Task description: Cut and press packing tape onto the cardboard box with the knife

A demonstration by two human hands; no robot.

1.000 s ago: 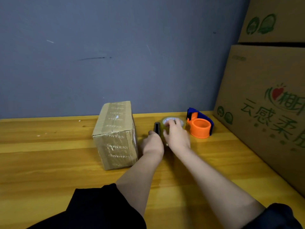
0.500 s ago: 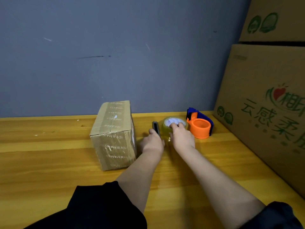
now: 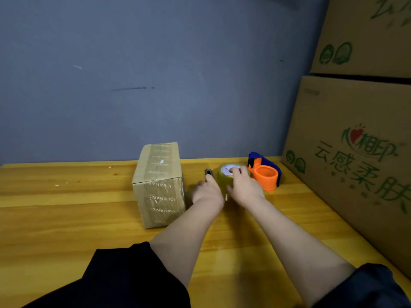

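Observation:
A small cardboard box (image 3: 159,185), wrapped in printed tape, stands on the wooden table (image 3: 66,218). To its right lies a dark knife (image 3: 208,172), close beside a roll of clear packing tape (image 3: 222,177). My left hand (image 3: 208,193) reaches between box and roll, with its fingertips closed on the knife's near end. My right hand (image 3: 243,185) grips the roll from the near side, its fingers hooked over the top into the core. The lower part of the roll is hidden behind both hands.
An orange and blue tape dispenser (image 3: 265,176) sits just right of the roll. Large printed cartons (image 3: 355,152) are stacked along the table's right edge. A grey wall (image 3: 155,85) closes the back.
My right hand has slid slightly toward me on the roll, uncovering more of its top. My left hand has stayed at the knife. The box has not moved.

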